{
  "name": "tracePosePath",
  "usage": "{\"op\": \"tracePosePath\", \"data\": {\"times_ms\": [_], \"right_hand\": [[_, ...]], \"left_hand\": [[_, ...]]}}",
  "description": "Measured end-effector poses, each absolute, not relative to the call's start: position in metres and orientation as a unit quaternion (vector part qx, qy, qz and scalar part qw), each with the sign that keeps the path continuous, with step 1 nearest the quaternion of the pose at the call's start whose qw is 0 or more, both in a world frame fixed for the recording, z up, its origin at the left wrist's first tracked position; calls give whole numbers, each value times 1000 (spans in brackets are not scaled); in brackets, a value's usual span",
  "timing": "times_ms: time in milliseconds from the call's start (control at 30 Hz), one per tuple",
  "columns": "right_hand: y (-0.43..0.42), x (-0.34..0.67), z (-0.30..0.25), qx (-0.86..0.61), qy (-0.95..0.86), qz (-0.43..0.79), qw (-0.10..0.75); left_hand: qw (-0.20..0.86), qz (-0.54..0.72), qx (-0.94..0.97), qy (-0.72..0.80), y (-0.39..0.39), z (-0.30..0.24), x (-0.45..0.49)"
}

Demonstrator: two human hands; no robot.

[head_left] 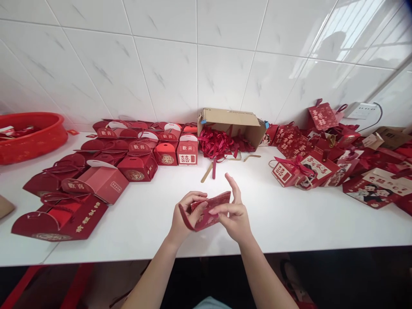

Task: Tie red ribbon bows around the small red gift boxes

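Note:
Above the front of the white table (244,231), both hands hold a small red paper gift box (207,219) with a pale floral print and a dark red ribbon loop at its left end. My left hand (185,219) wraps round the left side, thumb on the near face. On the right end my right hand (234,219) pinches the box between thumb and fingers, with one finger raised away from it. The box looks flattish and tilted; its far side is hidden.
Rows of assembled red gift boxes (140,161) fill the left, beside a red plastic basin (32,137). Behind the hands lies an open cardboard box (230,116) spilling red ribbons (215,141). More red boxes (322,169) crowd the right, below a wall socket (358,110).

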State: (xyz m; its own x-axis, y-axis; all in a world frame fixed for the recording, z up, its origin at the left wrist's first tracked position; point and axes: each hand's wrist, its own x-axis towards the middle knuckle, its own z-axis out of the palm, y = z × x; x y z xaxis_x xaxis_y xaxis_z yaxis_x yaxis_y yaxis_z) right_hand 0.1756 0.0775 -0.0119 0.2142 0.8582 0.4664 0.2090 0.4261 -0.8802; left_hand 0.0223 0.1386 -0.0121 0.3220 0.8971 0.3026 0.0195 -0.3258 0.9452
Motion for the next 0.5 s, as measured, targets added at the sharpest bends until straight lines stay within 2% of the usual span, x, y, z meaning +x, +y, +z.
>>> {"op": "tracePosePath", "data": {"times_ms": [133,400,500], "right_hand": [[84,174,-14,-515,-522,269,625],[86,172,-17,-501,-490,327,634],[88,169,-17,-490,-478,309,660]], "left_hand": [[476,466,665,339,138,-12,21],[481,474,662,325,139,-13,21],[484,460,672,320,137,-13,20]]}}
